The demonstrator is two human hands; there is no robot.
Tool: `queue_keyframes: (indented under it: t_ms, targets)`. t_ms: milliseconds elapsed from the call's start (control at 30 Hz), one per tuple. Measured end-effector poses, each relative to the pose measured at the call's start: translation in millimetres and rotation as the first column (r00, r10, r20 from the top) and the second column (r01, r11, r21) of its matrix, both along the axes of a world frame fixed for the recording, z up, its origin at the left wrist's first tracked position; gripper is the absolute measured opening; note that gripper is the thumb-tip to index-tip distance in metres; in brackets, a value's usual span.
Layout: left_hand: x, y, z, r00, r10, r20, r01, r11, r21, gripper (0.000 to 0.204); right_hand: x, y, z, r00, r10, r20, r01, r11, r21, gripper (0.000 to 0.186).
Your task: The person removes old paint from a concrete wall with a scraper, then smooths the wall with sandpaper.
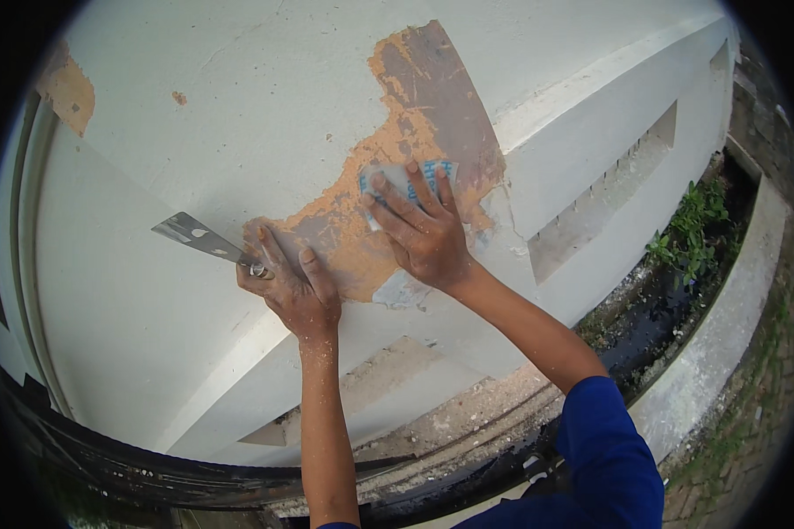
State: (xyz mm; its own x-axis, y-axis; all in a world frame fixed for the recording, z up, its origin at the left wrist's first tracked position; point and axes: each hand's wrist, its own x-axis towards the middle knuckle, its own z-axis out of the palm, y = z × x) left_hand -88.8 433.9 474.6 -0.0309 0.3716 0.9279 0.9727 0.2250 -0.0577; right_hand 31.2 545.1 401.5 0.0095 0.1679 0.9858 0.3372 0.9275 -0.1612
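Observation:
My left hand grips a putty knife, its metal blade pointing up and left. The knife's handle is hidden by the hand, whose thumb and a finger reach along the wall. To the right, my right hand presses a folded piece of sandpaper with blue print on its back flat against the wall, fingers spread over it. Both hands are at a peeled patch, where grey and orange layers show through the white wall. A jagged whitish area lies at the patch's lower edge.
Below, the wall has ledges and a long recessed slot at the right. A dark gutter with green plants runs along its foot, edged by a concrete kerb. Another peeled spot shows at the far left.

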Motion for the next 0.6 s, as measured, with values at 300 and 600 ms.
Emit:
queue_keyframes:
  t_ms: [300,600]
  targets:
    - [0,1,-2,1.0,0.015,0.014,-0.015,1.0,-0.012,0.058,41,49,78,0.985,-0.054,-0.164,0.051,0.999,-0.019,0.034]
    - [-3,2,-4,0.999,0.051,-0.007,-0.051,0.999,0.01,0.059,50,60,109,0.99,-0.025,-0.138,0.036,0.997,0.072,0.028]
